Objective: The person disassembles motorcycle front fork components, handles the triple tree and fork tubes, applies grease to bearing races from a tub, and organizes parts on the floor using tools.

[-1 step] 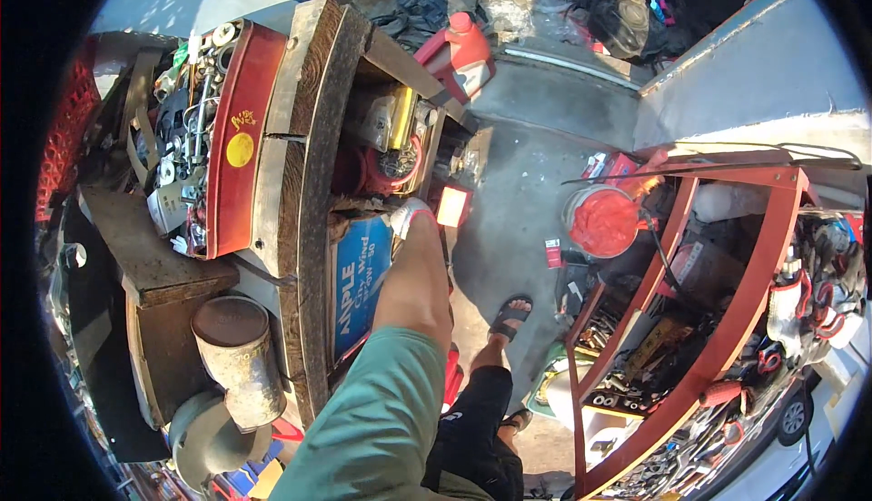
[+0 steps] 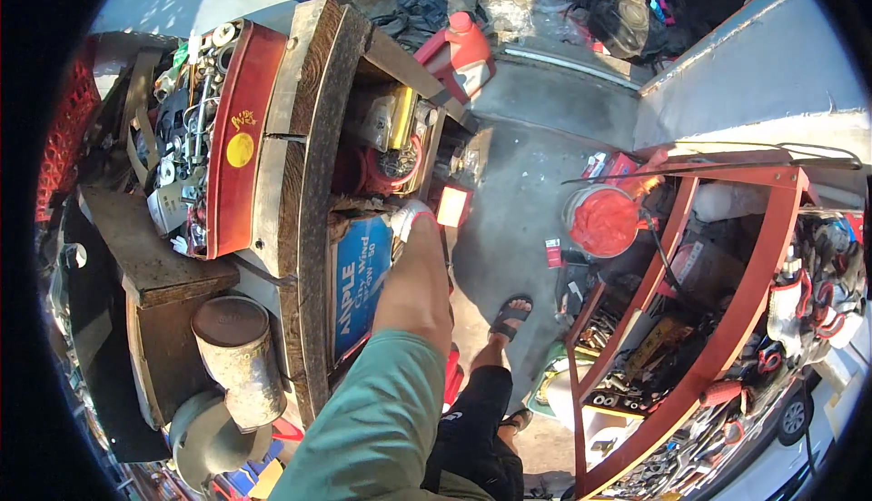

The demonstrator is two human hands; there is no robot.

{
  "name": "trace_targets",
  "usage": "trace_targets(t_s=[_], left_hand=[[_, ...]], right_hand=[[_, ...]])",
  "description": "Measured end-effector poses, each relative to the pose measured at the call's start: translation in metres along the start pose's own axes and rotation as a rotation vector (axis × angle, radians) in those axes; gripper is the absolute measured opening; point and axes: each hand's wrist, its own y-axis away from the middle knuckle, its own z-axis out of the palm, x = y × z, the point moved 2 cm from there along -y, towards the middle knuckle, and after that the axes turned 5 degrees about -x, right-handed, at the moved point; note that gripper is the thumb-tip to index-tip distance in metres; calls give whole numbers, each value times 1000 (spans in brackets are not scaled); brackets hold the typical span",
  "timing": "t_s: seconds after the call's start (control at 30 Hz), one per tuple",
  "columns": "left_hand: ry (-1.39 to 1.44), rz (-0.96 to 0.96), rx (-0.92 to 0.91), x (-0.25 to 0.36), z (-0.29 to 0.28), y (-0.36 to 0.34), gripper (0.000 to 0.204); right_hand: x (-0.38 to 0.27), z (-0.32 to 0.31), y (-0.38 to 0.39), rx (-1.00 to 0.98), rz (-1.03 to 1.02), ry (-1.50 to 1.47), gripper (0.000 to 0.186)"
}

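My left hand (image 2: 411, 215) wears a white glove with a red cuff and reaches in under the wooden bench, at the top edge of a blue printed cardboard box (image 2: 363, 274). Its fingers are hidden, so whether it holds anything does not show. Just beyond it sits a red bowl (image 2: 374, 174) of small metal pieces. A yellow-edged clear package (image 2: 400, 118) lies behind the bowl. My right hand is out of view.
A red tray (image 2: 243, 138) of metal parts tops the wooden bench (image 2: 313, 138). A red jug (image 2: 468, 51) stands at its far end. On the right, a red metal rack (image 2: 727, 337) holds tools, beside a bucket with red contents (image 2: 602, 219). My sandalled foot (image 2: 510, 317) is on the floor.
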Motion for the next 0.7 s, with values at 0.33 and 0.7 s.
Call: trace_targets(t_s=[0.33,0.7], left_hand=[[-997,452,-309,9,16,25,30],[-1044,420,-163,12,-26,21,31]], right_hand=[[4,4,8,34,38,-24,24],[7,3,19,-22,44,-33,22]])
